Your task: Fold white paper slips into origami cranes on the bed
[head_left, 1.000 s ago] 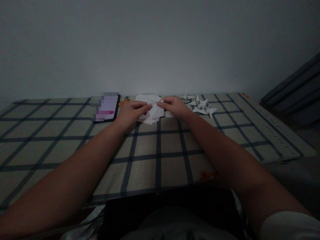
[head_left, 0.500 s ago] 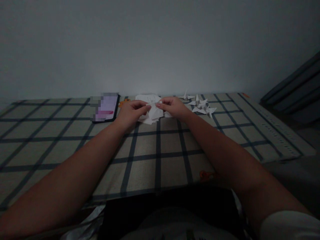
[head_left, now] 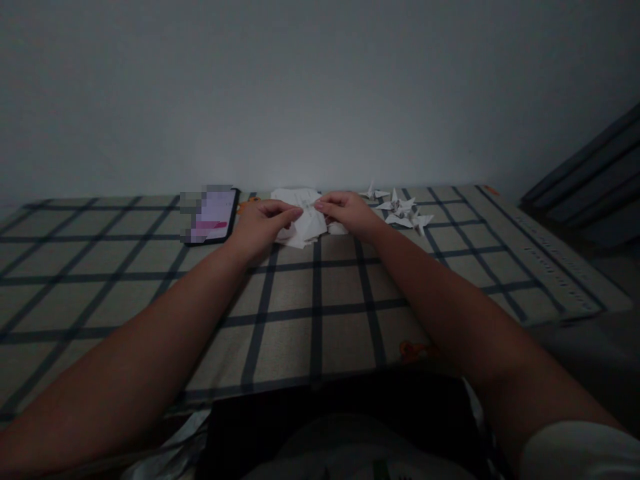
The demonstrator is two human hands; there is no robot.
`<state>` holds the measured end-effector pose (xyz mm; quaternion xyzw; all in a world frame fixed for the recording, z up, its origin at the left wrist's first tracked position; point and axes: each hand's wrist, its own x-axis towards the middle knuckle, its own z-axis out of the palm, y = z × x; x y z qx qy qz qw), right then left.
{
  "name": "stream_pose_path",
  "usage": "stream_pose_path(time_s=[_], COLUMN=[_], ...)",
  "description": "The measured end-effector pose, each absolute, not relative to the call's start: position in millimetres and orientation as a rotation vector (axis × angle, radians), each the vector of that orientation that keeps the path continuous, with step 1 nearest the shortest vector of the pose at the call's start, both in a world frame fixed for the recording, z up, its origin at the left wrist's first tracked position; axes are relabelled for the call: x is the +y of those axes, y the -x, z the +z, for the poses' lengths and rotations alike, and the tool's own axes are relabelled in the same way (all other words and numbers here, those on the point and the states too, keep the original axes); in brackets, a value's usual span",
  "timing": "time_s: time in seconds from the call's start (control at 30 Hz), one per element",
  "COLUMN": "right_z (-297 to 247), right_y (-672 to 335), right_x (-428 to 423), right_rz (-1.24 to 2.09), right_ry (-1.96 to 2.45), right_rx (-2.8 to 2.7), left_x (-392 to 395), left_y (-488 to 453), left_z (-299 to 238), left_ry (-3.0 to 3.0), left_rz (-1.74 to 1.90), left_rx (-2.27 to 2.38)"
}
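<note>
Both my hands meet at the far side of a checked cloth (head_left: pixel 310 300). My left hand (head_left: pixel 263 225) and my right hand (head_left: pixel 347 212) each pinch a small piece of white paper (head_left: pixel 309 219) between thumb and fingers, just above a stack of white paper sheets (head_left: pixel 300 230). The fingertips of the two hands almost touch. The light is dim, so the paper's folds are hard to make out.
A phone (head_left: pixel 213 215) with a lit screen lies left of my left hand. Several folded white paper cranes (head_left: pixel 403 212) lie to the right of my right hand. A plain wall rises behind the cloth. Dark slanted boards (head_left: pixel 590 180) stand at far right.
The fingers of both hands have shifted slightly on the paper, working it; the hands stay in the same place and the rest is unchanged.
</note>
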<state>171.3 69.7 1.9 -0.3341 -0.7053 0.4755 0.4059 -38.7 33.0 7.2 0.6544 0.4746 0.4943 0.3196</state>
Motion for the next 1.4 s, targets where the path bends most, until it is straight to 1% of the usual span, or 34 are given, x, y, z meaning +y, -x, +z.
stream_pose_path(time_s=[0.2, 0.43, 0.63, 0.87, 1.0, 1.2, 1.4], right_z=[6.2, -1.0, 0.9, 5.7, 7.0, 7.7, 11.6], right_y=[-172.4, -167.8, -168.2, -171.7, -172.6, -170.2, -170.3], right_x=[66.8, 70.2, 68.9, 67.3, 65.4, 63.6, 59.8], right_rz=[1.236, 1.334, 1.22, 0.924, 0.973, 1.058, 1.022], right_ry=[0.818, 0.825, 0.857, 0.969, 0.955, 0.927, 0.91], right_rx=[-1.768, -1.649, -1.75, -2.015, -2.099, -1.983, -2.086], left_x=[33.8, 36.8, 38.0, 39.4, 35.7, 37.8, 34.8], left_y=[39.7, 40.0, 41.1, 40.6, 37.6, 38.5, 36.7], left_z=[4.6, 2.8, 3.2, -4.0, -1.8, 0.7, 3.2], left_ry=[-1.705, -1.707, -1.643, -1.55, -1.547, -1.627, -1.6], left_rz=[1.286, 1.328, 1.383, 1.212, 1.13, 1.294, 1.2], left_rx=[1.171, 1.15, 1.204, 1.144, 1.122, 1.139, 1.12])
